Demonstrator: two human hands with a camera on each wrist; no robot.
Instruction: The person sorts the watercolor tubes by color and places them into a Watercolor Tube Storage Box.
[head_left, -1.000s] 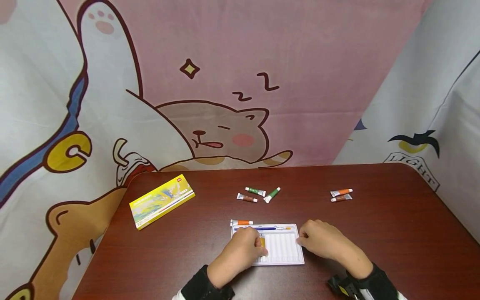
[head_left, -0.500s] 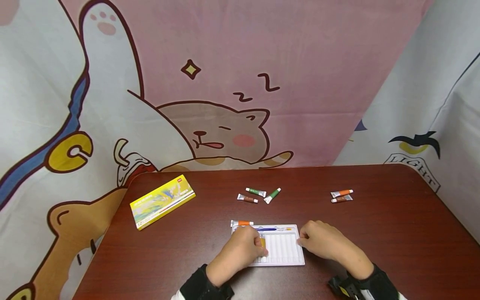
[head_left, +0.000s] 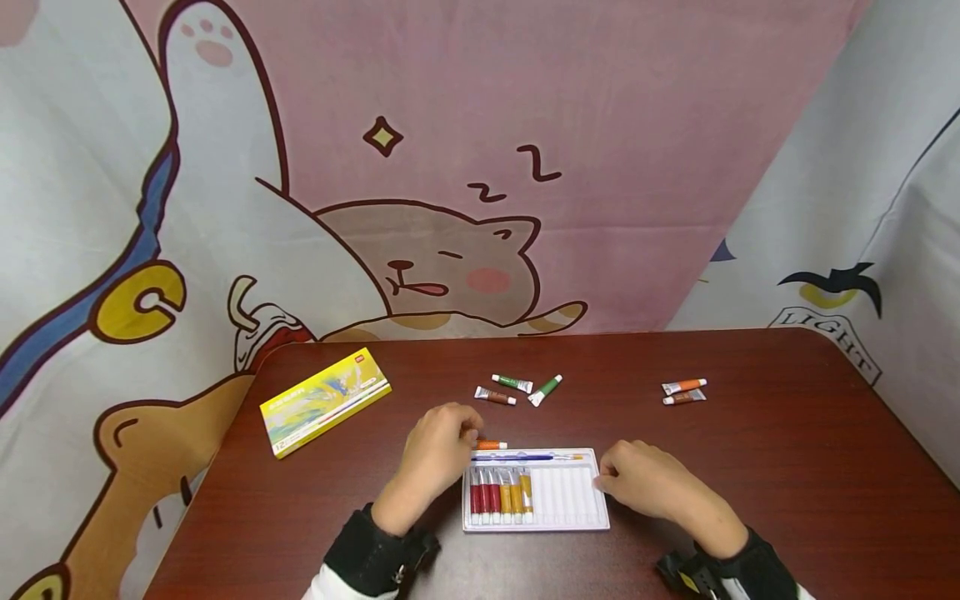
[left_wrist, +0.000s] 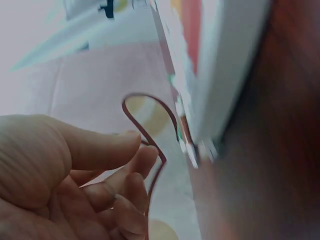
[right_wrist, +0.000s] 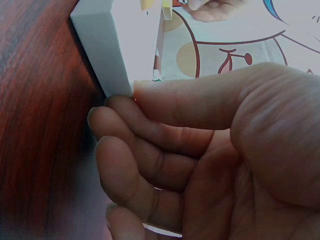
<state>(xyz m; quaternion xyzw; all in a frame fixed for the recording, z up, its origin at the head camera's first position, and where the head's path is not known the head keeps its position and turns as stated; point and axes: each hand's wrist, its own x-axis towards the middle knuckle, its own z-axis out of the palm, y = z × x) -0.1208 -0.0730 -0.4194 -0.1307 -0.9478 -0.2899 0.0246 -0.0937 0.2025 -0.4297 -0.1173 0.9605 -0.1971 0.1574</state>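
Observation:
A white plastic paint tray (head_left: 570, 527) lies on the table, with red and yellow paint tubes (head_left: 506, 497) standing side by side in its left slots. A blue-handled paintbrush (head_left: 532, 457) lies in its top groove. My right hand (head_left: 648, 479) pinches the tray's right edge between thumb and index finger, as the right wrist view shows on the tray corner (right_wrist: 100, 45). My left hand (head_left: 441, 442) hovers at the tray's upper left, fingers loosely bent with nothing between them. It partly covers an orange paint tube (head_left: 492, 445) just behind the tray.
Two green tubes, one of them a green tube (head_left: 545, 390), and a brown tube (head_left: 495, 397) lie behind the tray. Farther right are another orange tube (head_left: 684, 386) and brown tube (head_left: 685, 398). A yellow box (head_left: 325, 403) lies at the back left.
My left hand has let go of a yellow tube in the tray and moved up and left, uncovering the row of tubes. My right hand has stayed on the tray's edge.

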